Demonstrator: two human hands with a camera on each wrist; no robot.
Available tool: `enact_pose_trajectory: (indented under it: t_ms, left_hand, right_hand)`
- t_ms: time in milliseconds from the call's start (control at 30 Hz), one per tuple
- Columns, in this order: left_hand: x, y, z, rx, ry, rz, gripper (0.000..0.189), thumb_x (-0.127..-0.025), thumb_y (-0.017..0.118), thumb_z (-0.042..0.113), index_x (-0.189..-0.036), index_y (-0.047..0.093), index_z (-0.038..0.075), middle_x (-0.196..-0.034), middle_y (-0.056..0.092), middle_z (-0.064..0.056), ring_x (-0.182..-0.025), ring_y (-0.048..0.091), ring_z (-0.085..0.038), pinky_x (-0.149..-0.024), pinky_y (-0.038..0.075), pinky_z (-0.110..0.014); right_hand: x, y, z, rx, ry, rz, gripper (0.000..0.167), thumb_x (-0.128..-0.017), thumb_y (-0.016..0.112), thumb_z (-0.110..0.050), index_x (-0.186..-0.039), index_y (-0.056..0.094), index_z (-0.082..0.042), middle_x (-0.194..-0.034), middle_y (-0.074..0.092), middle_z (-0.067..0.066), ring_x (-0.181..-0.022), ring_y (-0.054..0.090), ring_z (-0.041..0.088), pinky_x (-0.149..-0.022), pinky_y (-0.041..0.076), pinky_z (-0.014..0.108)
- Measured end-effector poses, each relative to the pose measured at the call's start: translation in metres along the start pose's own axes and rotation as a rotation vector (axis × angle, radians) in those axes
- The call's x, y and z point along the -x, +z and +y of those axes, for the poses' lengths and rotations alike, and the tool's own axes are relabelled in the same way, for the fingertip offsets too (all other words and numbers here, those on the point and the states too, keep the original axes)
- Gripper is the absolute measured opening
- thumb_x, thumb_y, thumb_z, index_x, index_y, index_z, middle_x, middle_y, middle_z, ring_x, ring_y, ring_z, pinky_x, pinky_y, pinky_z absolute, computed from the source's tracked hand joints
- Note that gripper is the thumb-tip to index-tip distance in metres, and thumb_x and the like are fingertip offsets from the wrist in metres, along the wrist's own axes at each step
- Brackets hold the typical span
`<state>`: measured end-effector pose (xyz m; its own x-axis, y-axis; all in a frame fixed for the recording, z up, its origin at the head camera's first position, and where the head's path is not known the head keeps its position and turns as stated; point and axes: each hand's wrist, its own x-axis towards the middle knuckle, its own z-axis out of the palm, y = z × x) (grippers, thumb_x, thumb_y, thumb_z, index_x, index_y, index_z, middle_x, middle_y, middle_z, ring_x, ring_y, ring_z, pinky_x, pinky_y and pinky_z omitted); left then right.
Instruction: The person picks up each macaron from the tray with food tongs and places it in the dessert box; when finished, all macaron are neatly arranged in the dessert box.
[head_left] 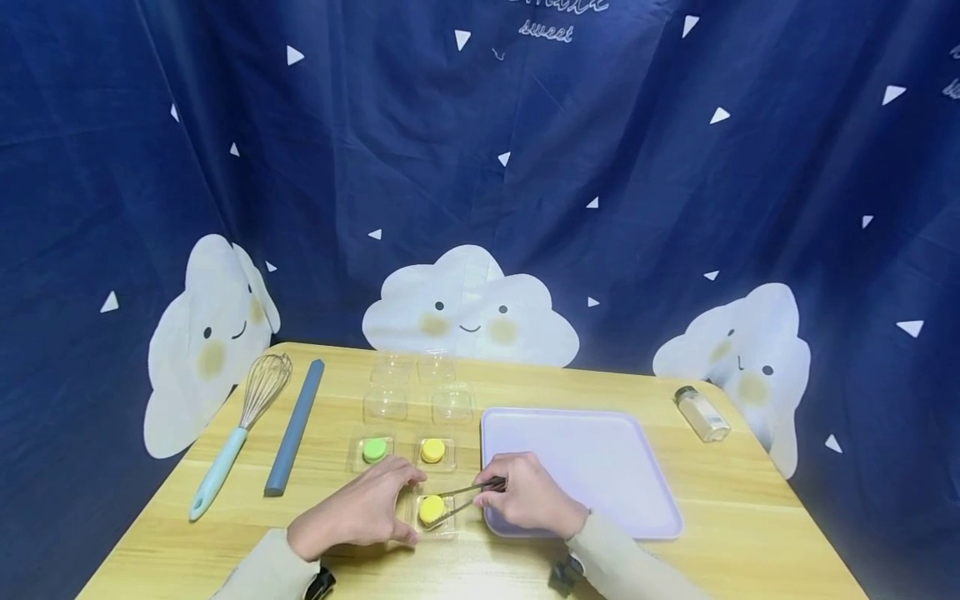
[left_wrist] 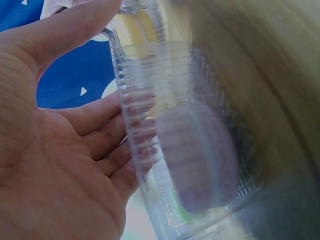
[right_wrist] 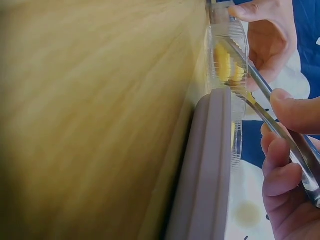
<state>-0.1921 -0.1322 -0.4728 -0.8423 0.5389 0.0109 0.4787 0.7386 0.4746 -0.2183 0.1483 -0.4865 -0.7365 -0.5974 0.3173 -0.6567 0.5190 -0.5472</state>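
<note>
My right hand [head_left: 528, 493] holds metal tongs [head_left: 467, 492], pinched between thumb and fingers. Their tips lie on either side of a yellow macaron [head_left: 431, 509] inside a clear plastic box [head_left: 448, 527]. My left hand [head_left: 367, 508] steadies this box, thumb at its near left corner and fingertips at the far one. In the left wrist view a purple macaron [left_wrist: 197, 157] shows through clear plastic beside the palm; the left hand hides it from the head view. Beyond sit a green macaron [head_left: 375, 450] and another yellow macaron [head_left: 432, 451] in clear boxes.
A lavender tray [head_left: 577, 467] lies under and beyond the right hand. Several clear lids [head_left: 386, 403] stand at the back. Left are a whisk [head_left: 240, 433] and a blue-grey bar [head_left: 295, 429]; at the far right lies a shaker jar [head_left: 702, 413].
</note>
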Motion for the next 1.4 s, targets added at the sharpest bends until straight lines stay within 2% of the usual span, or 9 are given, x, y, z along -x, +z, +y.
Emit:
enact_pose_trajectory:
  t_ms: [400, 600, 900, 1400]
  left_hand:
    - [0.0004, -0.0013, -0.0003, -0.003, 0.022, 0.01, 0.078, -0.067, 0.089, 0.044, -0.131, 0.064, 0.007, -0.124, 0.065, 0.0, -0.119, 0.057, -0.022, -0.105, 0.052, -0.05]
    - [0.0003, -0.0013, -0.0004, -0.009, 0.026, 0.015, 0.078, -0.067, 0.089, 0.043, -0.13, 0.064, 0.007, -0.125, 0.065, -0.001, -0.12, 0.057, -0.022, -0.106, 0.052, -0.05]
    - [0.0003, -0.001, -0.0001, -0.013, 0.022, 0.017, 0.078, -0.066, 0.089, 0.043, -0.131, 0.063, 0.007, -0.125, 0.065, -0.001, -0.12, 0.057, -0.023, -0.106, 0.052, -0.051]
    - [0.002, -0.0009, 0.0004, -0.01, 0.018, 0.018, 0.077, -0.066, 0.089, 0.043, -0.131, 0.064, 0.008, -0.125, 0.065, -0.001, -0.12, 0.057, -0.023, -0.105, 0.052, -0.051]
  right_hand:
    - [-0.0017, -0.0007, 0.0003, 0.035, -0.008, -0.01, 0.014, -0.081, 0.084, -0.016, -0.091, 0.078, -0.008, -0.081, 0.073, -0.003, -0.071, 0.058, -0.007, -0.065, 0.051, 0.007]
    - [-0.003, -0.0028, 0.0001, 0.023, -0.017, -0.041, 0.013, -0.082, 0.082, -0.016, -0.091, 0.077, -0.008, -0.081, 0.071, -0.006, -0.069, 0.057, -0.008, -0.064, 0.051, 0.007]
    - [-0.0038, -0.0045, 0.0015, 0.094, -0.079, -0.047, 0.013, -0.082, 0.083, -0.019, -0.09, 0.077, -0.012, -0.081, 0.072, -0.008, -0.07, 0.056, -0.01, -0.066, 0.049, 0.005]
    - [-0.0024, -0.01, -0.0009, 0.052, -0.028, -0.067, 0.012, -0.084, 0.082, -0.019, -0.092, 0.077, -0.011, -0.083, 0.073, -0.008, -0.072, 0.059, -0.01, -0.068, 0.052, 0.006]
